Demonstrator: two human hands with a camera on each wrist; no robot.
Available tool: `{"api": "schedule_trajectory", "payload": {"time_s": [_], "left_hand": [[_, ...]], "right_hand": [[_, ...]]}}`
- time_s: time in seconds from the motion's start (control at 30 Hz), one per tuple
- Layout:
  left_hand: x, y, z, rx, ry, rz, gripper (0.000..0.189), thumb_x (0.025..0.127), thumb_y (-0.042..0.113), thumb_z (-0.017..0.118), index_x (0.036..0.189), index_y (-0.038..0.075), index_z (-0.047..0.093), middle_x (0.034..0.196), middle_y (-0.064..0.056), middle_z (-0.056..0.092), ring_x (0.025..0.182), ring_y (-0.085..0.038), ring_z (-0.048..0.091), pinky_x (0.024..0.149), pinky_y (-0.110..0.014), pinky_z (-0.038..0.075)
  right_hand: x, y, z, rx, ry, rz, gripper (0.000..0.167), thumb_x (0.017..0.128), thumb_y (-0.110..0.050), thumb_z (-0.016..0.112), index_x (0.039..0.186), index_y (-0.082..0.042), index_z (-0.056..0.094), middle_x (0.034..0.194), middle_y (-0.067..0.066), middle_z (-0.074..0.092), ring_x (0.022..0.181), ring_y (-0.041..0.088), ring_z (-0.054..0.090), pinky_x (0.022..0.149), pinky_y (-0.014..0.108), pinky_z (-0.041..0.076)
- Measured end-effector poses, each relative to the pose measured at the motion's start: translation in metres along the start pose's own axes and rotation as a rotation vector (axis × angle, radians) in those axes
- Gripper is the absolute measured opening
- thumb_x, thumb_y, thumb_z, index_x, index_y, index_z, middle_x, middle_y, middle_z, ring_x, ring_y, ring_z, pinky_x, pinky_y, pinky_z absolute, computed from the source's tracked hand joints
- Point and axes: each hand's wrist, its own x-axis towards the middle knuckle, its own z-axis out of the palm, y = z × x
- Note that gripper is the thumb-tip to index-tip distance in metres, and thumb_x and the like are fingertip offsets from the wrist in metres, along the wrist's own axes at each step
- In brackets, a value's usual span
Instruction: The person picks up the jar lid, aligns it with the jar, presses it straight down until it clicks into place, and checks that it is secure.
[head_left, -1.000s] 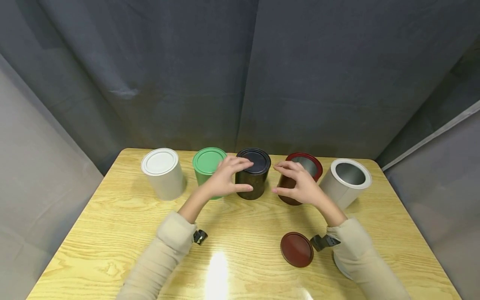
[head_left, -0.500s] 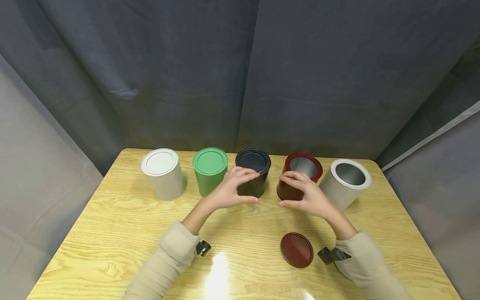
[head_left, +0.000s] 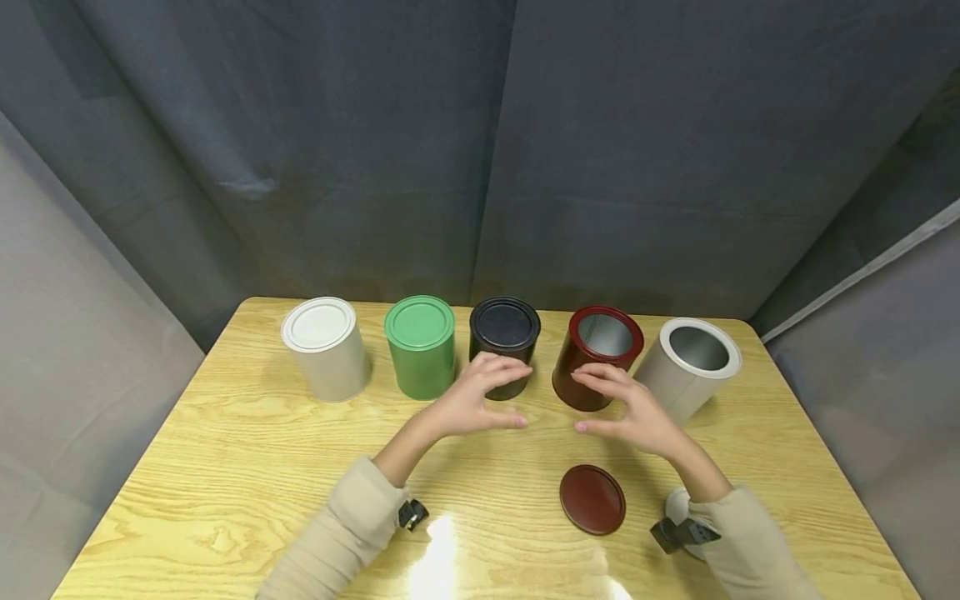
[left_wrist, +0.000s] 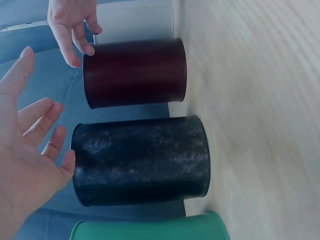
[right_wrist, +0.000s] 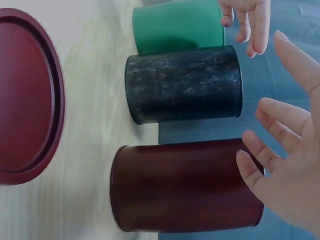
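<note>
My left hand (head_left: 476, 404) hovers in front of the lidded black can (head_left: 506, 323), its fingers spread from the thumb with nothing held. Facing it, my right hand (head_left: 630, 408) is held the same way before the dark red can (head_left: 572, 379), which stands without a lid, its metal inside showing. A dark red lid (head_left: 592, 500) lies flat on the table below the right hand. In the right wrist view, the black can (right_wrist: 185, 85) and the red can (right_wrist: 185, 187) appear beyond the fingers; whether the hands touch them I cannot tell.
A lidded green can (head_left: 422, 358) and a lidded white can (head_left: 330, 354) stand to the left in the row. An open white can (head_left: 678, 385) stands at the right end. A white round piece (head_left: 677, 502) lies partly hidden under the right wrist. Grey curtains (head_left: 375, 167) hang behind the table.
Both hands have drawn back toward the person and slightly right, away from above the black can's top. More of the green can and the white round piece shows. The cans and red lid stayed put.
</note>
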Motion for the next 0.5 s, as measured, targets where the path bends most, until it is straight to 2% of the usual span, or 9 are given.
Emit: {"api": "schedule_trajectory", "payload": {"time_s": [0.13, 0.33, 0.5], "left_hand": [[-0.002, 0.0, 0.009, -0.012, -0.009, -0.012, 0.062, 0.072, 0.031, 0.077, 0.125, 0.007, 0.055, 0.126, -0.006, 0.052, 0.112, -0.021, 0.041, 0.09, -0.039, 0.035], [-0.005, 0.001, 0.022, -0.051, -0.034, -0.022, 0.063, 0.072, 0.03, 0.077, 0.126, 0.008, 0.055, 0.127, -0.004, 0.052, 0.113, -0.018, 0.04, 0.091, -0.038, 0.033], [-0.007, 0.001, 0.03, -0.103, -0.055, -0.047, 0.062, 0.073, 0.028, 0.076, 0.127, 0.007, 0.054, 0.128, -0.005, 0.052, 0.114, -0.019, 0.04, 0.094, -0.038, 0.033]], "right_hand": [[-0.008, 0.002, 0.001, 0.04, -0.003, 0.003, 0.06, 0.065, -0.014, 0.082, 0.119, -0.004, 0.058, 0.122, 0.009, 0.053, 0.11, 0.024, 0.048, 0.089, 0.022, 0.036], [-0.02, 0.009, 0.003, 0.088, -0.036, 0.093, 0.057, 0.07, -0.016, 0.079, 0.122, -0.007, 0.057, 0.125, 0.007, 0.053, 0.11, 0.019, 0.05, 0.087, 0.032, 0.042], [-0.03, 0.017, 0.004, 0.12, -0.047, 0.133, 0.055, 0.073, -0.015, 0.076, 0.123, -0.005, 0.056, 0.125, 0.013, 0.054, 0.111, 0.013, 0.049, 0.078, 0.036, 0.046]]}}
